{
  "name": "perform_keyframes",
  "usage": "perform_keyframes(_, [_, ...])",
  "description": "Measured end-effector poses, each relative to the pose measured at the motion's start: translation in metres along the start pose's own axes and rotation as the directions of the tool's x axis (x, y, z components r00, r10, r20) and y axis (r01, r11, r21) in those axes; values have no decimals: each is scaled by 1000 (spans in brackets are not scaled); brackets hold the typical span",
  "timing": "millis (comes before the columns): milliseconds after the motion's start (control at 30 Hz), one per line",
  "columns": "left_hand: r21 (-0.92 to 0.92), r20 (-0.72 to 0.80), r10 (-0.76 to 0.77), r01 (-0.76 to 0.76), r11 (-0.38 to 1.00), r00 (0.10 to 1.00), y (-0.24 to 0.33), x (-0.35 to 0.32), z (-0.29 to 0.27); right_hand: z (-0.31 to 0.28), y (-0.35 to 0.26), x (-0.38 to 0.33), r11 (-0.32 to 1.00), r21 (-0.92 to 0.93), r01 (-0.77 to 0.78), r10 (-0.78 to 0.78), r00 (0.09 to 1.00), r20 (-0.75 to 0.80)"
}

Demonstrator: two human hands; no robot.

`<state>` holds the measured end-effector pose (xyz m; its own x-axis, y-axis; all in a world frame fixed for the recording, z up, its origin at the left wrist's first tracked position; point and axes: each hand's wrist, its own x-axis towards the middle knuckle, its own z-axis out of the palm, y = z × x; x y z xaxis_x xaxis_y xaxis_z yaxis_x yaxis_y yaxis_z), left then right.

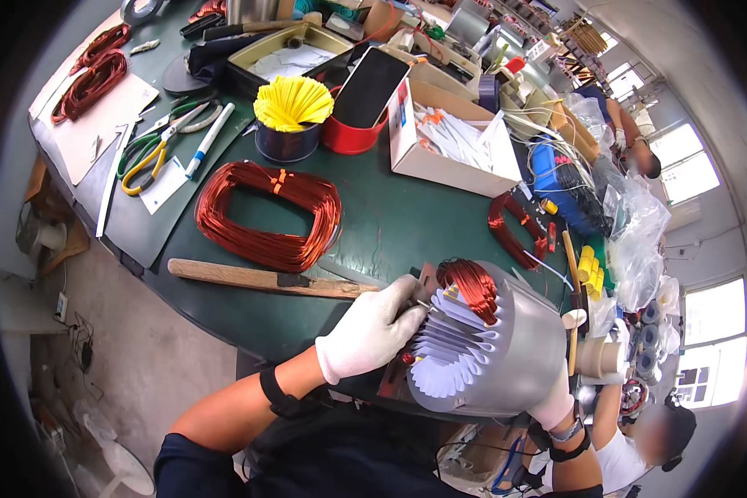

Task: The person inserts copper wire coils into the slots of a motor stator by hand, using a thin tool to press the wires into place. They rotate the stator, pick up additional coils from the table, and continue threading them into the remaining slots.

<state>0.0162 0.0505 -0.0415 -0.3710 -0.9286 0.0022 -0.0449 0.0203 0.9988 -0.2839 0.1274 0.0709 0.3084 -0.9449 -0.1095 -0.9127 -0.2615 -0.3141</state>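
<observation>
- Motor stator [533,344]: silver-grey shell
- Slot liners [455,339] inside the stator: pale lilac-white, repeating in folded loops
- Winding bundle [476,290] inside the stator: copper-red
- Left hand [373,328], left of the stator: gloved in white
- Right hand [554,407], right of the stator: gloved in white
- Wire coil [222,222], left of the stator: red-brown strands, orange tie [282,178]
- Wooden handle [220,273], left of the stator: tan, 1 dark patch

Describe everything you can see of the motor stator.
The motor stator is a smooth grey, metal-looking cylinder lying on its side at the near edge of the table, open end facing left. Whitish, paper-like slot liners fan around its bore; a reddish copper wire bundle sits at the upper rim. The gloved left hand is at that end; the right hand is partly hidden behind the cylinder.
</observation>
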Motion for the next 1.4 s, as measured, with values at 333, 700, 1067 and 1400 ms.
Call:
perform_keyframes(333, [-14,15,64,-64,998,998,-4,2,0,2,2,1,958,-242,152,-144,988,51])
perform_keyframes(700, [-39,46,74,-72,997,996,-3,0,-3,0,-4,4,927,-309,212,-201,977,65])
perform_keyframes(1067, [-64,44,98,-95,993,994,-5,1,-4,-7,14,-42,937,-270,222,-206,975,88])
perform_keyframes(1400, [-49,96,27,-23,999,995,-6,1,-4,1,7,-43,948,-267,175,-160,984,77])
